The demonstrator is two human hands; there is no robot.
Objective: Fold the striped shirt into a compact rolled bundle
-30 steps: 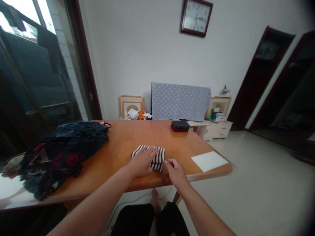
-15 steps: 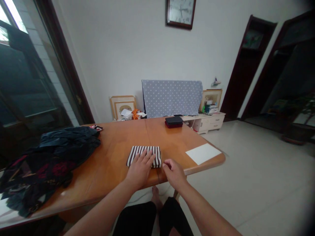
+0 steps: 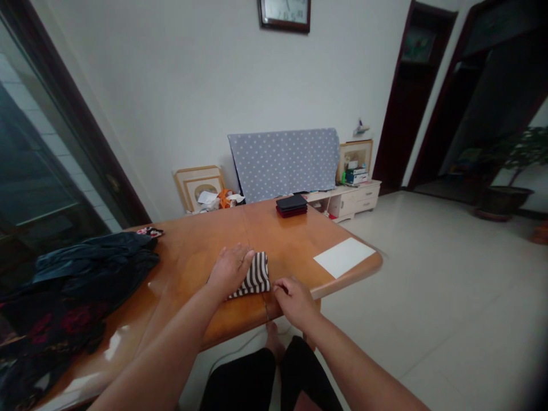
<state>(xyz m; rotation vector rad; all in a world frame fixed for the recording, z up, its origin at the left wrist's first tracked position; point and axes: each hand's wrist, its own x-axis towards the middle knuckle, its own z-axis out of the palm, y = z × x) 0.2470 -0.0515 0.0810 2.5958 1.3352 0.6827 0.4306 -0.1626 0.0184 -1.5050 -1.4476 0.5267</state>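
Observation:
A folded cloth with brown and white stripes [image 3: 258, 275] lies flat on the wooden table [image 3: 201, 242] near its front edge. My left hand [image 3: 232, 267] rests over the cloth's left part, fingers extended, and hides that side. Just right of the cloth, my right hand [image 3: 293, 295] is curled, thumb and fingers close together by the cloth's right edge. Whether a bit of fabric or anything else is between those fingertips is too small to tell.
Dark clothes [image 3: 98, 268] are heaped on the table's left. A stack of dark folded items [image 3: 291, 206] sits at the back, and a white sheet [image 3: 344, 257] lies at the right corner. A low white cabinet [image 3: 357, 201] stands beyond.
My left hand has slid from the middle of the striped cloth to its left part, uncovering more of the right side. The view has turned slightly right.

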